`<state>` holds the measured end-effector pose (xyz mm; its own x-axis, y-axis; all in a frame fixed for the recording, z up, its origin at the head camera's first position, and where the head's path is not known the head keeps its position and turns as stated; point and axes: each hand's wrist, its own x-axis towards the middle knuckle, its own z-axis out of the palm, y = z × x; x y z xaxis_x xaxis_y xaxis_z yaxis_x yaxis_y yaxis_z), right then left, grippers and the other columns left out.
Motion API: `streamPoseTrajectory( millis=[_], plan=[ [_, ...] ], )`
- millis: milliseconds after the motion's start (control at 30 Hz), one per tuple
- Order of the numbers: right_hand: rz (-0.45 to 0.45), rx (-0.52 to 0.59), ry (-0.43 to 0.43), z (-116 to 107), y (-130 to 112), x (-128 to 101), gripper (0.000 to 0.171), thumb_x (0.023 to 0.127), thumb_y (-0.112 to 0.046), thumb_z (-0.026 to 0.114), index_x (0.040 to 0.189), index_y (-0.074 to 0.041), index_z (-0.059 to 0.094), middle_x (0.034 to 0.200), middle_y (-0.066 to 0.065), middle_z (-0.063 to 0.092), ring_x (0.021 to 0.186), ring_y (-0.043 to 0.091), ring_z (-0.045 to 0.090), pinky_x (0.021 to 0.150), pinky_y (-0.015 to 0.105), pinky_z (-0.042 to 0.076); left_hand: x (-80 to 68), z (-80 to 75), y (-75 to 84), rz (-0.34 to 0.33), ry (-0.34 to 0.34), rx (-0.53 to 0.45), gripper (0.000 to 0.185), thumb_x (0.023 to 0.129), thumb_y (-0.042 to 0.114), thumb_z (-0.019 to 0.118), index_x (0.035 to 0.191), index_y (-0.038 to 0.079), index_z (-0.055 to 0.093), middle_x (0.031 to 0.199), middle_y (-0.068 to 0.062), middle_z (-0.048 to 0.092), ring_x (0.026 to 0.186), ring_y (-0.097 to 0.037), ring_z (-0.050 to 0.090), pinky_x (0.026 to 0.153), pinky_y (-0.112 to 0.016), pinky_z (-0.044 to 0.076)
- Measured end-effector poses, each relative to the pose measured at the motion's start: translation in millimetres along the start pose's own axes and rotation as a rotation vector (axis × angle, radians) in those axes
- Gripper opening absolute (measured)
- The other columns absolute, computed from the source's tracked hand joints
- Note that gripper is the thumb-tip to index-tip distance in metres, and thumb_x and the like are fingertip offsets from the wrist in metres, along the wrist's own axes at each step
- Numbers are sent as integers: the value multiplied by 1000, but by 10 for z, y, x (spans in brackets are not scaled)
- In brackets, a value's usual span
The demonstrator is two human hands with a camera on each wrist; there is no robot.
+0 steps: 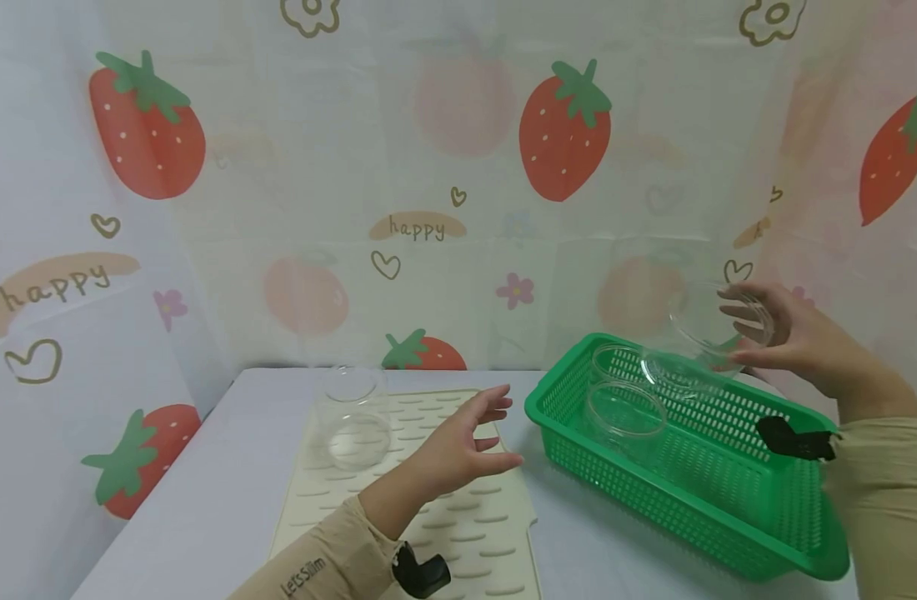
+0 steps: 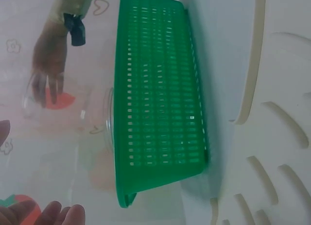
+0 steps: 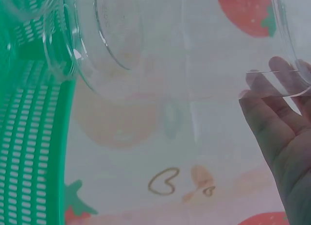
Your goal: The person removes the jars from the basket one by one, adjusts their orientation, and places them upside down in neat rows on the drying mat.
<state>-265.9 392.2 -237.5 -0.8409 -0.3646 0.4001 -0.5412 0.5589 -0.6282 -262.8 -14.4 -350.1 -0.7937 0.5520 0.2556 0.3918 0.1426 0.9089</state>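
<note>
1. Clear container (image 1: 700, 343), held aloft over the far side of the green basket (image 1: 653, 502), is gripped near its upper end by the right hand (image 1: 790, 335).
2. Its long axis slants from that hand down and leftward toward the basket, where other clear containers (image 1: 627, 432) stand.
3. The left hand (image 1: 458, 446), fingers loose and empty, hovers well apart, above a cream mat (image 1: 488, 540) on the worktop (image 1: 211, 487).

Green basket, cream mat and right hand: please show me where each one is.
Green basket (image 1: 638, 497), head view, on its front wall.
Cream mat (image 1: 475, 533), head view, on its bare surface.
Right hand (image 1: 802, 340), head view, on its middle.
</note>
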Motion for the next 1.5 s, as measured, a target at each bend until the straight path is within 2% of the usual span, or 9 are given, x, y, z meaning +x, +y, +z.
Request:
streamPoseTrajectory(
  millis=[333, 533, 600, 733, 967, 1067, 1267, 1400, 1500],
  plan=[
    [-147, 73, -67, 211, -233, 233, 74, 73, 13, 66, 136, -5, 32, 142, 1, 34, 125, 4, 38, 86, 15, 44, -11, -25, 11, -8, 7, 8, 78, 78, 13, 72, 142, 15, 28, 137, -5, 39, 127, -20, 38, 97, -35, 42],
    [-251, 259, -143, 420, -271, 370, 75, 72, 20, 62, 136, 4, 25, 143, 10, 28, 129, 14, 33, 98, 15, 35, -25, -55, 44, -35, 12, 11, 78, 79, 8, 71, 143, 10, 26, 138, -10, 38, 128, -24, 37, 98, -41, 41],
    [-255, 309, -170, 495, -291, 410, 75, 73, 20, 61, 136, 3, 24, 144, 12, 25, 129, 17, 32, 101, 15, 32, -31, -69, 35, -41, 15, 16, 78, 79, 10, 71, 143, 11, 26, 138, -9, 38, 128, -23, 37, 98, -39, 41],
    [-252, 336, -182, 636, -334, 471, 75, 73, 17, 63, 136, 1, 25, 144, 14, 23, 130, 19, 31, 102, 17, 32, -39, -95, -3, -35, 27, 14, 78, 79, 14, 72, 143, 14, 27, 138, -6, 38, 128, -22, 37, 97, -36, 42],
    [-318, 473, -197, 885, -372, 567, 78, 71, 21, 60, 137, 3, 23, 140, 13, 31, 130, 23, 32, 105, 25, 30, -59, -185, -23, -14, 60, -3, 76, 79, 15, 71, 142, 14, 28, 137, -7, 39, 127, -23, 38, 98, -36, 42],
    [-374, 531, -200, 1006, -386, 597, 77, 72, 18, 62, 137, 7, 21, 140, 14, 32, 130, 27, 31, 106, 27, 30, -71, -245, -24, -14, 70, -28, 77, 80, 15, 71, 143, 15, 27, 139, -7, 37, 128, -23, 37, 99, -37, 41],
    [-526, 662, -187, 1275, -434, 650, 80, 76, 4, 70, 133, 17, 15, 140, 18, 32, 131, 34, 29, 106, 36, 30, -102, -359, -42, -22, 85, -106, 78, 81, 14, 70, 144, 16, 24, 142, -6, 33, 131, -24, 33, 100, -38, 39],
    [-582, 752, -180, 1453, -468, 672, 82, 76, -3, 72, 133, 17, 16, 140, 18, 34, 130, 36, 30, 106, 41, 29, -135, -398, -50, -30, 84, -156, 80, 81, 13, 69, 145, 15, 20, 144, -9, 30, 133, -24, 29, 99, -38, 40],
    [-590, 788, -181, 1575, -491, 670, 81, 77, -5, 72, 135, 13, 18, 140, 17, 33, 131, 34, 31, 106, 41, 29, -165, -416, -60, -36, 90, -176, 81, 81, 14, 69, 146, 15, 19, 144, -10, 28, 133, -24, 29, 98, -39, 41]
  ],
)
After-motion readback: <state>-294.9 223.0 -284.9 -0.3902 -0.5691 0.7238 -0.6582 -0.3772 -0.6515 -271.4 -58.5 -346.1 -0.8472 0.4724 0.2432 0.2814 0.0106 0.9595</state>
